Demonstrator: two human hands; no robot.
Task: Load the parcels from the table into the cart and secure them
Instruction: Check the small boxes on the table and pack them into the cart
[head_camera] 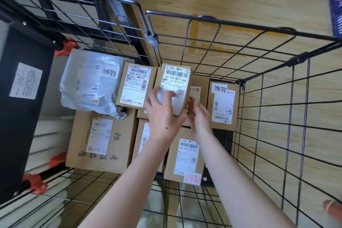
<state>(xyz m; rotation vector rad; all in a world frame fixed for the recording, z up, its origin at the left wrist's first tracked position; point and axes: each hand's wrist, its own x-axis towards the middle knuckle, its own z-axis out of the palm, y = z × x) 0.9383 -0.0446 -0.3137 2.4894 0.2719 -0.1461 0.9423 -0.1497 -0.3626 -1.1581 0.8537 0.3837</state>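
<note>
Left hand [162,114] gripping a small labelled parcel [174,79], fingers [167,96] spread across its label, right hand [199,114] flat against its side, stacked parcels [187,153] beneath both hands, wire cart [240,24] around.

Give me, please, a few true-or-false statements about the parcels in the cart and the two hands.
1. The left hand grips the box labelled 162-165-H01-260 from above. True.
2. The right hand holds the grey mailer bag. False: its fingers lie straight at the right side of that same box; the bag lies untouched in the far left corner.
3. The cart has wire-mesh walls. True.
4. The box with red handwriting lies on the floor outside the cart. False: it lies inside the cart, at the near edge.
</note>
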